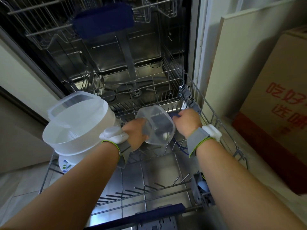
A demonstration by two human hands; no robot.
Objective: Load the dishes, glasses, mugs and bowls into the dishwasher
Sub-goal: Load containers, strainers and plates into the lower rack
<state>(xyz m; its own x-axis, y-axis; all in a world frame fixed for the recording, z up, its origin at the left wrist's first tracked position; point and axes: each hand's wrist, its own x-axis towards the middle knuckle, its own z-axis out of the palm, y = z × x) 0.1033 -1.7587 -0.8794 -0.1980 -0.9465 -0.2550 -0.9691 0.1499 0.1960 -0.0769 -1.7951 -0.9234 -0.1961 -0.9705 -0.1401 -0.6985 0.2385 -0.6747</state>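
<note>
Clear plastic container [156, 125] gripped by left hand [135, 132] | right hand [187, 121] pinches blue item [176, 115]

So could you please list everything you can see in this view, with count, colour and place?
Clear plastic container: one, transparent, held over the lower rack.
Lower wire rack: one, grey metal, pulled out of the dishwasher.
White plastic bowls: a nested stack, at the rack's left side.
Clear square plastic tub: one, resting in the top bowl.
White floral plate: one, under the stack.
Upper wire rack: one, grey, above.
Cardboard box: one, brown with red print, right.
Left hand: grips the container.
Right hand: grip curled at a dark blue piece in the rack.
</note>
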